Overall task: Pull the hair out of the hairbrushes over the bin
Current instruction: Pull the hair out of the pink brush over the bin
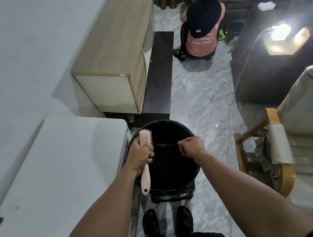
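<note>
Over the dark bin (pixel 190 134), my left hand (pixel 139 156) is gripping the pink hairbrush (pixel 146 153) while my right hand (pixel 191 146) is pinching a half-freed strand of hair (pixel 164 145); more is likely left.

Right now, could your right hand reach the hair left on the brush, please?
Probably yes: the right hand pinches a strand running straight to the brush, which the left hand holds over the bin. Nothing lies between.
</note>
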### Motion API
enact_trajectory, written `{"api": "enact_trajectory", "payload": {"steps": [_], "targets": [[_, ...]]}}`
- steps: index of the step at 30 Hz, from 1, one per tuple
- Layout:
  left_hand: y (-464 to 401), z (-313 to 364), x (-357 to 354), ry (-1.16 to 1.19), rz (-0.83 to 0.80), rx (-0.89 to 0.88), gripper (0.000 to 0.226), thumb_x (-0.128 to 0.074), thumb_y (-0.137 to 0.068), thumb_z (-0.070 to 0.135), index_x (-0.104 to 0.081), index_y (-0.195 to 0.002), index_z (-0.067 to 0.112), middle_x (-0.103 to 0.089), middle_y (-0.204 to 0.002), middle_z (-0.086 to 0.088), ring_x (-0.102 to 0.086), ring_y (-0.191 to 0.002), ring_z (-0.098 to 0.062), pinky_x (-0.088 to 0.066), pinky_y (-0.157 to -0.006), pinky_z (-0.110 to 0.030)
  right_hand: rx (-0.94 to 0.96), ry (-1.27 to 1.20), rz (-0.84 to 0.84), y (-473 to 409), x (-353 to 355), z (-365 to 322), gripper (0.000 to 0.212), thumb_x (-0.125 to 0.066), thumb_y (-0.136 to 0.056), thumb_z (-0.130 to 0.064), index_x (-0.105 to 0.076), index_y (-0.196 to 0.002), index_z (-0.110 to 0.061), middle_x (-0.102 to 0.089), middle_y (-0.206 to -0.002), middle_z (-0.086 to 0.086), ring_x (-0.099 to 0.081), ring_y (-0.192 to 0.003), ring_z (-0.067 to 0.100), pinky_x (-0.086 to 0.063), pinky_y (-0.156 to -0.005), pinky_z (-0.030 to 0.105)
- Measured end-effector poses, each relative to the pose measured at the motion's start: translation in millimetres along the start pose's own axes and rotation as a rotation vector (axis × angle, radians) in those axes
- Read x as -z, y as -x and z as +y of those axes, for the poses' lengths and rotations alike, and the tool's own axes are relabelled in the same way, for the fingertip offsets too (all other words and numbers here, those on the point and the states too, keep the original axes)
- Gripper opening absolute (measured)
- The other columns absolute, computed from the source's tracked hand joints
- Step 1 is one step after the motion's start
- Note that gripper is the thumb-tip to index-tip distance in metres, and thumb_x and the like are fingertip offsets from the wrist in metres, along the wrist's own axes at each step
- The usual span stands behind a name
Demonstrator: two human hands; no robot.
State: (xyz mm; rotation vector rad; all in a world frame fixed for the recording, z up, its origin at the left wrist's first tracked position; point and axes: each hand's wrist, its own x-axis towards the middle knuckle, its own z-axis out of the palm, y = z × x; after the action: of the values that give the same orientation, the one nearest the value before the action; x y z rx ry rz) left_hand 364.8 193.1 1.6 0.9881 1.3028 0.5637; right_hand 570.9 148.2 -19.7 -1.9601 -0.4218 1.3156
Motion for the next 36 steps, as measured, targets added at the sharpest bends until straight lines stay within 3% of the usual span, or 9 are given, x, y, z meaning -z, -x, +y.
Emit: {"api": "enact_trajectory", "payload": {"steps": [8,10,12,16,19,22,26,31,36], "targets": [[-1,0,13,-0.007,0.091,0.020,0.036,-0.047,-0.108,0.014,-0.042,-0.143,0.021,-0.062,-0.108,-0.017,-0.067,-0.086,-0.025,-0.065,-0.082,-0.050,-0.007,0.067,0.256,-22,25,10,0.017,-0.064,-0.094,-0.012,-0.079,-0.094,-0.006,-0.072,-0.073,0.007,-0.069,-0.066,0.021,-0.067,-0.080,0.045],[-1,-1,11,-0.034,0.080,0.025,0.039,-0.047,-0.108,0.016,-0.041,-0.147,0.018,-0.062,-0.109,-0.016,-0.066,-0.087,-0.024,-0.066,-0.076,-0.044,0.046,0.042,0.209,-16,10,6,0.017,-0.063,-0.092,-0.012,-0.079,-0.086,-0.015,-0.074,-0.071,0.005,-0.070,-0.064,0.021,-0.067,-0.078,0.051],[0,2,6,-0.052,0.058,0.027,0.041,-0.047,-0.109,0.016,-0.040,-0.149,0.017,-0.062,-0.108,-0.014,-0.066,-0.087,-0.023,-0.066,-0.074,-0.040,0.154,0.134,0.129,-12,-4,2,0.023,-0.064,-0.087,-0.016,-0.078,-0.103,-0.023,-0.076,-0.089,-0.001,-0.075,-0.079,0.022,-0.066,-0.080,0.052],[2,8,-5,-0.056,0.019,0.042,0.034,-0.046,-0.109,0.017,-0.043,-0.142,0.024,-0.063,-0.108,-0.012,-0.067,-0.082,-0.021,-0.065,-0.066,-0.035,0.274,0.227,-0.304,1,-31,-4,0.070,-0.076,-0.089,-0.005,-0.051,-0.151,-0.023,-0.064,-0.128,-0.002,-0.072,-0.099,0.022,-0.059,-0.058,0.023],[-2,6,-6,-0.086,-0.037,0.060,0.041,-0.050,-0.108,0.023,-0.046,-0.147,0.016,-0.066,-0.111,-0.016,-0.069,-0.076,-0.018,-0.061,-0.063,-0.031,0.249,0.221,-0.367,8,-42,-5,0.031,-0.076,-0.091,-0.003,-0.074,-0.122,-0.002,-0.076,-0.100,0.014,-0.068,-0.068,0.014,-0.054,-0.052,0.020],[-1,4,-1,-0.094,-0.039,0.053,0.041,-0.050,-0.108,0.023,-0.046,-0.147,0.016,-0.066,-0.110,-0.017,-0.068,-0.076,-0.019,-0.060,-0.063,-0.030,0.131,0.134,-0.151,0,-35,2,0.003,-0.076,-0.090,0.000,-0.079,-0.089,-0.001,-0.073,-0.077,0.017,-0.067,-0.064,0.019,-0.059,-0.062,0.029],[1,-1,14,-0.055,0.090,0.030,0.036,-0.048,-0.108,0.020,-0.045,-0.144,0.019,-0.065,-0.107,-0.016,-0.066,-0.081,-0.021,-0.063,-0.068,-0.034,-0.070,0.016,0.041,-20,-4,12,0.028,-0.054,-0.095,0.014,-0.068,-0.072,0.006,-0.068,-0.051,0.012,-0.064,-0.038,0.010,-0.058,-0.047,0.020],[-4,4,25,-0.137,0.210,0.010,0.032,-0.047,-0.108,0.026,-0.042,-0.139,0.028,-0.068,-0.116,-0.011,-0.072,-0.096,-0.028,-0.065,-0.086,-0.044,-0.098,0.156,0.288,-27,21,25,0.024,-0.067,-0.087,0.000,-0.078,-0.069,-0.012,-0.077,-0.073,0.012,-0.071,-0.061,0.023,-0.068,-0.073,0.042],[-10,2,11,-0.268,0.124,0.000,0.039,-0.043,-0.105,0.032,-0.050,-0.142,0.022,-0.076,-0.113,-0.003,-0.069,-0.108,-0.025,-0.056,-0.101,-0.050,-0.023,0.235,0.108,-16,18,9,0.010,-0.088,-0.082,-0.021,-0.084,-0.086,-0.013,-0.077,-0.077,0.005,-0.072,-0.072,0.020,-0.065,-0.080,0.036]]}}
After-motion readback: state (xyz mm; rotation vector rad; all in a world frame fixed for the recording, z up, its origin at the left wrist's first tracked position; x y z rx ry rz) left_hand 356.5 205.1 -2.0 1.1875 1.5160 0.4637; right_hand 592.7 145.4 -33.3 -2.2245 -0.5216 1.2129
